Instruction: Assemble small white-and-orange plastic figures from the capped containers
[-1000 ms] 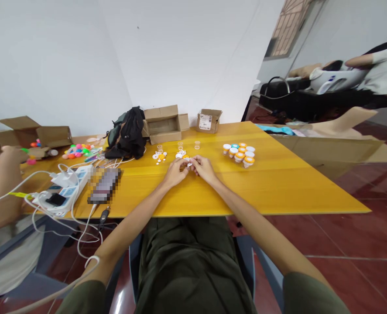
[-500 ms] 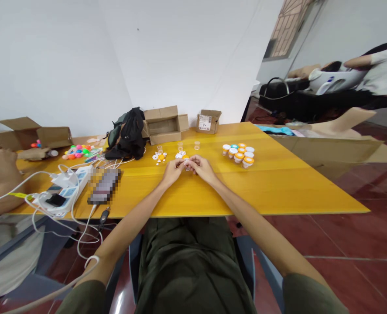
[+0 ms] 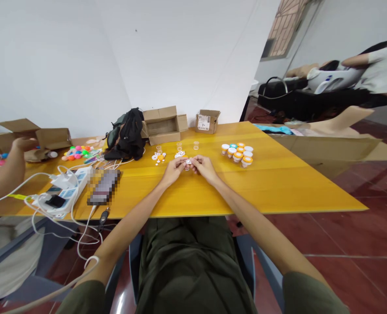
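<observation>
My left hand [image 3: 173, 170] and my right hand [image 3: 205, 168] meet over the table. Pinched between their fingertips is a small white disc with dark holes [image 3: 188, 162]. Something clear shows just below the disc, too small to make out. Beyond my fingers lies a little heap of white perforated pieces [image 3: 180, 154], with an orange piece beside it partly hidden by my hands. To the left is a second group of white and orange pieces [image 3: 159, 157]. Clear plastic cups stand behind, one of them [image 3: 196, 145] on its own.
Several clear cups with white, orange and teal lids [image 3: 237, 154] are grouped at the right. An open cardboard box [image 3: 163, 129], a smaller box [image 3: 207, 121] and a black bag [image 3: 131, 135] line the back. Left are a phone [image 3: 104, 186], a power strip [image 3: 69, 192] and another person's arm [image 3: 10, 174].
The white disc between my fingertips has turned so its holed face now shows. My hands stay in nearly the same place. At the left, the other person's arm has moved up and right.
</observation>
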Tool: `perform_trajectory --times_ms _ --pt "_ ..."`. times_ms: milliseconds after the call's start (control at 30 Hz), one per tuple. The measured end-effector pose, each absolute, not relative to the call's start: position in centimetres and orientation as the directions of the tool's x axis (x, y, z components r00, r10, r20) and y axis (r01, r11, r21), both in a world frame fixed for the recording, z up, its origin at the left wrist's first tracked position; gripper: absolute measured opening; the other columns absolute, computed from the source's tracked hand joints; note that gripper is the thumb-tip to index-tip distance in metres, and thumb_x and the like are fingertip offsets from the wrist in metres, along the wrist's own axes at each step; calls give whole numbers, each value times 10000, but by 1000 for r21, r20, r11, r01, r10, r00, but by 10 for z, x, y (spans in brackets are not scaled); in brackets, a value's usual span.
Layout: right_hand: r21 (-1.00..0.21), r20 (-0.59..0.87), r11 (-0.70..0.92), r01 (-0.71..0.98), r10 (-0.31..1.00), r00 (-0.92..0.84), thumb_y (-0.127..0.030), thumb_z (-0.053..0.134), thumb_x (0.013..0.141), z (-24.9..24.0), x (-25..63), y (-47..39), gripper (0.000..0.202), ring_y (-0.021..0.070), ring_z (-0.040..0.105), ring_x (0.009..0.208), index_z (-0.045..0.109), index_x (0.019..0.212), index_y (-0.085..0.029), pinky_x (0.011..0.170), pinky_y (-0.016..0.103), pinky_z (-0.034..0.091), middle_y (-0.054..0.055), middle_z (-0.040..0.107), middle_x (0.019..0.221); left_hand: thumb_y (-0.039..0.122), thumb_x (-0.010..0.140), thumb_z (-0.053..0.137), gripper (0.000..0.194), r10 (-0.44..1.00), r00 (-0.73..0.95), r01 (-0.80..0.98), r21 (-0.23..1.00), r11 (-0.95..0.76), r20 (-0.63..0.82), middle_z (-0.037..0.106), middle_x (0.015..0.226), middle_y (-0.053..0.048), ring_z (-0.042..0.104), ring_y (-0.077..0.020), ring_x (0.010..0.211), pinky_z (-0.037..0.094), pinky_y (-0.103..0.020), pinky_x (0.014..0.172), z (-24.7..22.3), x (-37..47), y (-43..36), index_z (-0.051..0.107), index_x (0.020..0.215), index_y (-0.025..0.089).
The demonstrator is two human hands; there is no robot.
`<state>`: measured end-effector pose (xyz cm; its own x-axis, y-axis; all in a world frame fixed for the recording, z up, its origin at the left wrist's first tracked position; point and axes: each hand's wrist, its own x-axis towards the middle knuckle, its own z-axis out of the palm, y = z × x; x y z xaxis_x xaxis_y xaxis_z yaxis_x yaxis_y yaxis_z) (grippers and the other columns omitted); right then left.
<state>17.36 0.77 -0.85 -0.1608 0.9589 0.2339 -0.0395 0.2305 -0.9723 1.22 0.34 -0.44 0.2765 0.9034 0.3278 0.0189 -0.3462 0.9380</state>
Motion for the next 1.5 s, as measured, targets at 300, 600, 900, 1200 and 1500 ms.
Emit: perform_trajectory --times_ms 300,600,900,1200,1500 --pt "-964 266 261 -53 956 -126 -643 706 699 -5 172 5 454 123 583 517 552 679 -216 483 244 526 -15 625 594 293 754 775 246 918 257 38 946 -321 301 760 883 -60 688 -181 815 548 -315 822 -2 14 1 744 958 159" --pt "-934 321 330 133 943 -87 -573 585 848 -2 168 -3 382 149 607 548 551 699 -222 534 260 519 -10 634 614 225 738 728 136 923 224 42 943 -330 313 764 843 -41 686 -173 789 553 -307 824 2 16 -1 762 855 166" --pt "-534 307 309 787 938 -160 -274 398 999 5 168 -9 266 237 705 846 650 938 -215 712 279 458 97 762 937 173 713 689 186 939 195 48 953 -299 285 766 820 -28 693 -169 748 569 -319 805 2 19 -1 776 877 173" --pt "-314 149 259 913 963 -222 -185 360 984 22 160 -24 356 272 716 961 655 1182 -193 759 301 471 153 758 1099 183 696 692 85 969 103 65 970 -233 225 742 717 -6 688 -175 711 570 -308 726 2 23 -1 758 748 185" --pt "-210 114 293 933 955 -275 -162 331 995 27 151 -32 384 282 710 1005 597 1271 -186 801 326 484 171 740 1148 168 670 685 78 978 55 64 977 -204 200 730 681 2 676 -167 695 554 -284 677 -11 20 9 748 708 193"
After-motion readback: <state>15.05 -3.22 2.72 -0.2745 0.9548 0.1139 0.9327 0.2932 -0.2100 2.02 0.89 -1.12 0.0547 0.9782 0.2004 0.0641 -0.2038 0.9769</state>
